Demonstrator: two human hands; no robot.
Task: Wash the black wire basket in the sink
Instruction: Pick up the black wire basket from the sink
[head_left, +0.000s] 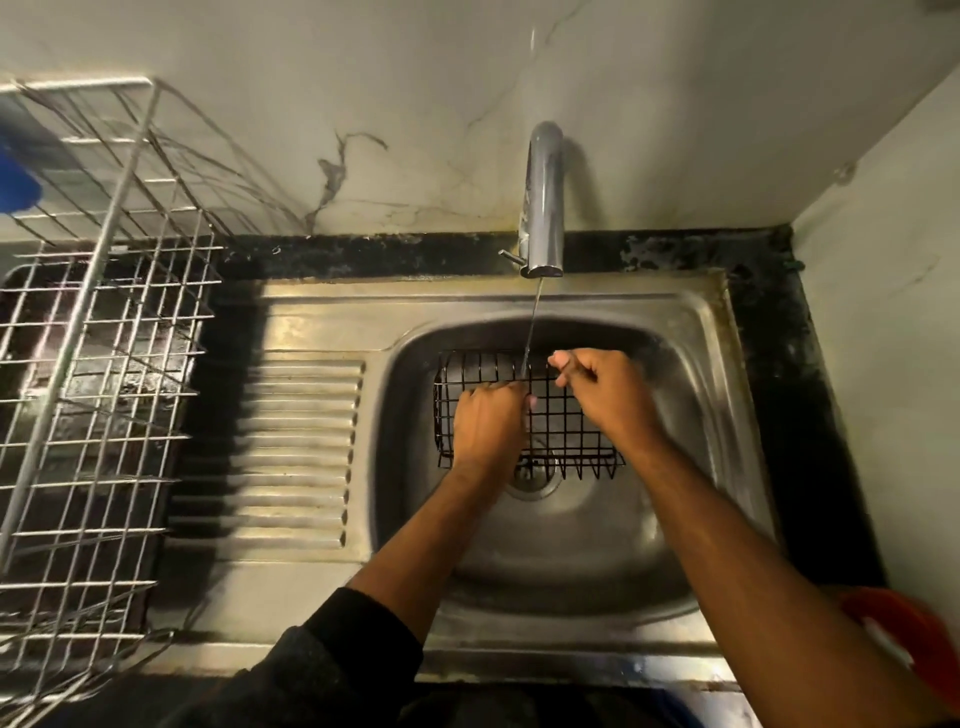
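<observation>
Down inside the steel sink (691, 467) bowl, the black wire basket (558, 415) sits w/ its grid facing up toward the camera, over the drain (532, 478) at its near edge. Both hands are on top of it. Left hand (491, 423) covers the basket's left half, fingers curled down over the wires at approx the middle of the grid; looks like a grip on the wire, fingertips partly hidden. Right hand (605, 387) is over the upper right part, fingers bent & bunched close together near the top rim; whether they pinch a wire or just rub it, can't tell, blurred. Thin water stream (532, 332) runs from the tap (544, 208) and lands on the basket's far side, btwn the two hands. Silver wire dish rack (98, 364) stands left of the ribbed drainboard (291, 447), well apart from the basket. Red object (904, 639) at bottom right, cut off by the frame edge.
</observation>
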